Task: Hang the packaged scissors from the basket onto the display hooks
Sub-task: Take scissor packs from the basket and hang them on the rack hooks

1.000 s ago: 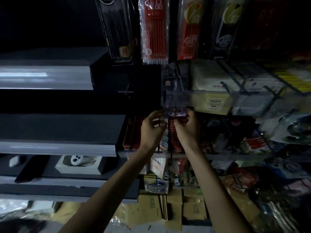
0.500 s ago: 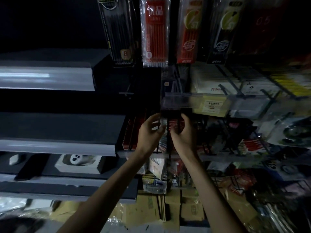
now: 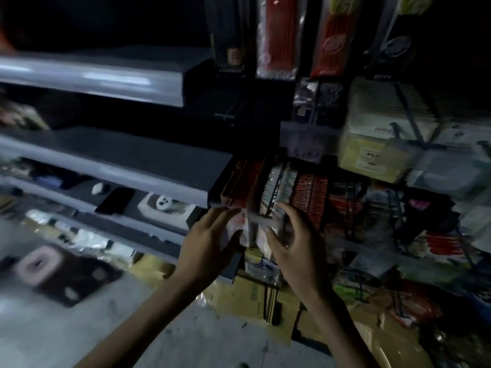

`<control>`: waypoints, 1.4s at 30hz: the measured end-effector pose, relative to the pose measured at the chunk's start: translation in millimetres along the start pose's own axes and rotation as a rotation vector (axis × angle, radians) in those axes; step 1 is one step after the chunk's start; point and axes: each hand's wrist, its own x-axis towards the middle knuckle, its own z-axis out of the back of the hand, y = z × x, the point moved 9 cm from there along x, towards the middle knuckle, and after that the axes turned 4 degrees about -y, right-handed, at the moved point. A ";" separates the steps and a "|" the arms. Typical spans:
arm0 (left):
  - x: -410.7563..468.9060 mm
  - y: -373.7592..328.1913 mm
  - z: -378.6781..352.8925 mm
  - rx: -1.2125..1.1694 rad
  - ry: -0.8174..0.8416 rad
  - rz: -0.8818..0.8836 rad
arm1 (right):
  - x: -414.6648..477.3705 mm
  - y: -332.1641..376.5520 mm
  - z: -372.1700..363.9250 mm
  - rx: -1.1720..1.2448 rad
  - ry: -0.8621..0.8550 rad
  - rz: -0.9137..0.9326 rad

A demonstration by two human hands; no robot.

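Standing between the two hands, a red-and-white pack has its long axis roughly upright, its top toward the row of hooked packs above. Blur hides its contents. The left hand has straight, spread fingers at the pack's left side and grips nothing. The right hand curves loosely just beside the right edge; whether it pinches the pack cannot be told.

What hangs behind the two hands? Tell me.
Rows of red and white hanging packs; blur hides their contents. The left hand and right hand cover their lower ends.
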 end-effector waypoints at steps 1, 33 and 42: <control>-14.2 5.4 4.1 0.102 -0.004 0.012 | -4.7 2.6 -8.3 0.020 0.055 0.018; -619.2 293.1 270.8 0.441 -0.179 1.371 | -399.7 345.4 -486.1 0.049 1.341 0.893; -724.4 421.3 322.7 0.466 -0.169 1.588 | -469.2 411.8 -585.6 0.092 1.474 0.886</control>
